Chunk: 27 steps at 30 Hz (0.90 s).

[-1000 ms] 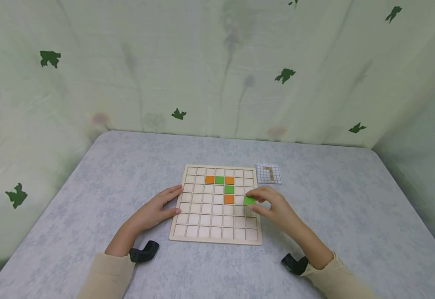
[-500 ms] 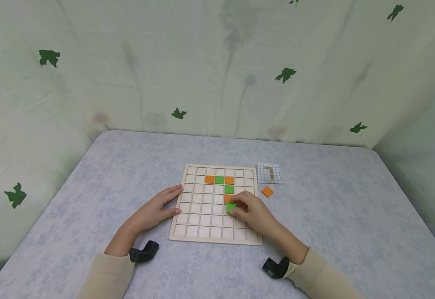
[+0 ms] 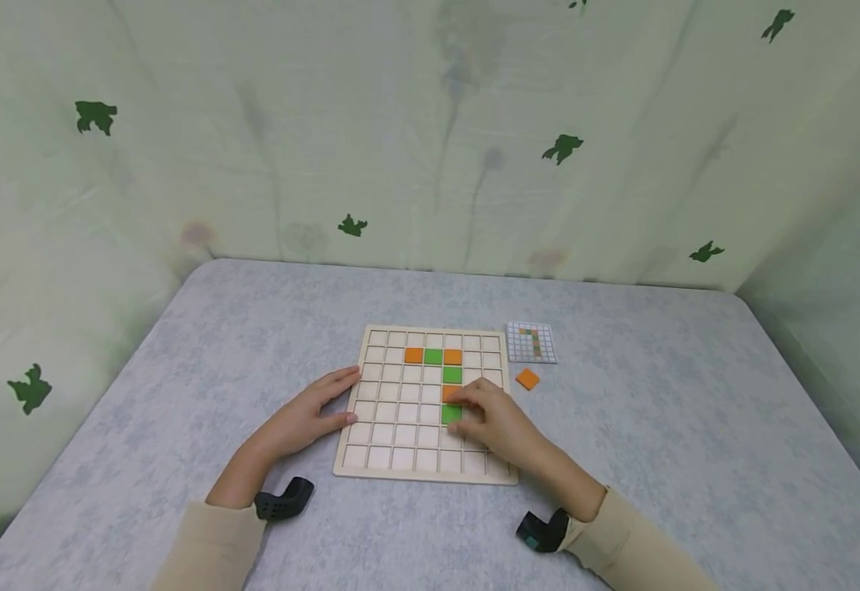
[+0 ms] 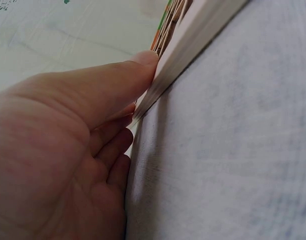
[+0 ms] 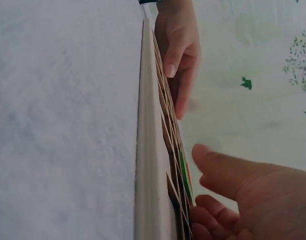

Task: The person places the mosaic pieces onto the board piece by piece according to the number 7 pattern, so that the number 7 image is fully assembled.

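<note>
A square wooden grid board (image 3: 400, 454) lies flat on the table. Orange and green square tiles fill several of its cells, forming a short row and a column down from the row's right end. The lowest green tile (image 3: 450, 414) lies in its cell at the foot of that column. My right hand (image 3: 500, 423) hovers over it, thumb and fingers spread to either side; in the right wrist view the thumb (image 5: 220, 167) stands clear of the green tile (image 5: 185, 172). Relaxed, my left hand (image 3: 303, 417) rests its fingertips and thumb (image 4: 125, 82) against the board's left edge.
A small pattern card (image 3: 532, 342) lies beside the board's upper right corner. Below the card is a loose orange tile (image 3: 528, 379). Behind the grey table (image 3: 253, 304) hangs a pale curtain (image 3: 393, 139) with dark green leaf-like shapes.
My right hand has carried the green tile leftward from the board's right side, set it into the cell below the orange tile and loosened its fingers. The left hand stays put.
</note>
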Available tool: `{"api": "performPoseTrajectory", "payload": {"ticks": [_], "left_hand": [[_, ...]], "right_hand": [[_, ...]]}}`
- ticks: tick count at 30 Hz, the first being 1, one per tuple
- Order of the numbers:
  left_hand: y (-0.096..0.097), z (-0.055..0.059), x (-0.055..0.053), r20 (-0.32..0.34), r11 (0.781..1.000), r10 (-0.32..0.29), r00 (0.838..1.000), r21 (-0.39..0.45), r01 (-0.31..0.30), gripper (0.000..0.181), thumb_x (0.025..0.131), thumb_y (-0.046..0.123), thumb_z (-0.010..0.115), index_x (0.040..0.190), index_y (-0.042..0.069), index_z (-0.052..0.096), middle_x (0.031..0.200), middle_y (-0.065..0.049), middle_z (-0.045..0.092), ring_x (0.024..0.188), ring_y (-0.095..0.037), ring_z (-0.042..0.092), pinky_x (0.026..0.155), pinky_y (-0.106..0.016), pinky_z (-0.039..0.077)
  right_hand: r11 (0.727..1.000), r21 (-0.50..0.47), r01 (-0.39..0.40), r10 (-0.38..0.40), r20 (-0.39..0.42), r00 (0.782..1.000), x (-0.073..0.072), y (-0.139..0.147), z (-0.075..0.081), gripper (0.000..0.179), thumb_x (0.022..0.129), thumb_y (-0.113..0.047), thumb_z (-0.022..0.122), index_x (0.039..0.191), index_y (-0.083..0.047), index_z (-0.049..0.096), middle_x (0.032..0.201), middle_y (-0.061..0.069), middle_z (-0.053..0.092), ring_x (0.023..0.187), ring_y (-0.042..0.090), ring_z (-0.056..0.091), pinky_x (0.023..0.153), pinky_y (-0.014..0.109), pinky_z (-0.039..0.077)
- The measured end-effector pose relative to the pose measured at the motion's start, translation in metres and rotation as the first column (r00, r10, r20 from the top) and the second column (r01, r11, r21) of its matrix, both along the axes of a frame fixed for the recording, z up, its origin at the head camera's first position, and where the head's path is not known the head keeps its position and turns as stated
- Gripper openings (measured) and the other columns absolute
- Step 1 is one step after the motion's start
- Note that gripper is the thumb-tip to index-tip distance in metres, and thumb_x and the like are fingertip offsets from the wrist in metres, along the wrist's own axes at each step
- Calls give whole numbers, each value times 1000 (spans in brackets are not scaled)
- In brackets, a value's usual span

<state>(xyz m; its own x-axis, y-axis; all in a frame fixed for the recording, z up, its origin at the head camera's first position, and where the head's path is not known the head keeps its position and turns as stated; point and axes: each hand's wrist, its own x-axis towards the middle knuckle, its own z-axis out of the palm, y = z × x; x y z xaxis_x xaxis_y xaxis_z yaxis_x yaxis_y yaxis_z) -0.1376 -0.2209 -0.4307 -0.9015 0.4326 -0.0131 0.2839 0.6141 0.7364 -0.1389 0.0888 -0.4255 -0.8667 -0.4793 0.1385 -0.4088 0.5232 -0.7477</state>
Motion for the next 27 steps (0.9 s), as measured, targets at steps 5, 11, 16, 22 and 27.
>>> {"api": "performPoseTrajectory", "payload": {"ticks": [5, 11, 16, 22, 27], "left_hand": [[0, -1, 0, -1, 1000, -1, 1000, 4, 1, 67, 85, 29, 62, 141, 7, 31, 146, -10, 22, 132, -33, 15, 101, -53, 18], [-1, -2, 1, -5, 1000, 0, 1000, 2, 0, 67, 85, 30, 62, 141, 7, 31, 145, -10, 23, 132, -33, 15, 101, -53, 19], [0, -2, 1, -12, 1000, -3, 1000, -3, 3, 67, 86, 30, 62, 141, 7, 31, 145, -10, 23, 132, -32, 16, 101, -53, 19], [1, 0, 1, -12, 1000, -4, 1000, 2, 4, 66, 86, 28, 62, 140, 6, 31, 145, -10, 23, 132, -33, 16, 101, -53, 19], [0, 0, 1, -11, 1000, -4, 1000, 2, 4, 66, 86, 29, 61, 141, 7, 31, 146, -10, 23, 132, -32, 16, 101, -53, 19]], "right_hand": [[999, -43, 20, -20, 4, 1000, -2, 11, 17, 43, 77, -19, 72, 117, -8, 58, 104, 5, 55, 93, 19, 50, 79, 33, 44], [991, -32, 128, -130, -81, 988, -12, 37, 26, 46, 78, -17, 71, 120, -6, 55, 111, 10, 55, 98, 23, 50, 82, 40, 44], [979, -34, 201, -203, -131, 970, -20, 59, 20, 48, 76, -16, 73, 119, -4, 55, 110, 11, 55, 98, 24, 50, 82, 41, 44], [973, -19, 230, -231, -83, 969, -27, 76, 5, 49, 78, -19, 71, 121, -3, 53, 113, 10, 53, 97, 25, 51, 82, 40, 43], [967, 35, 253, -251, -62, 966, -30, 81, -5, 45, 78, -14, 71, 118, 0, 55, 105, 12, 55, 92, 25, 54, 79, 39, 45]]}}
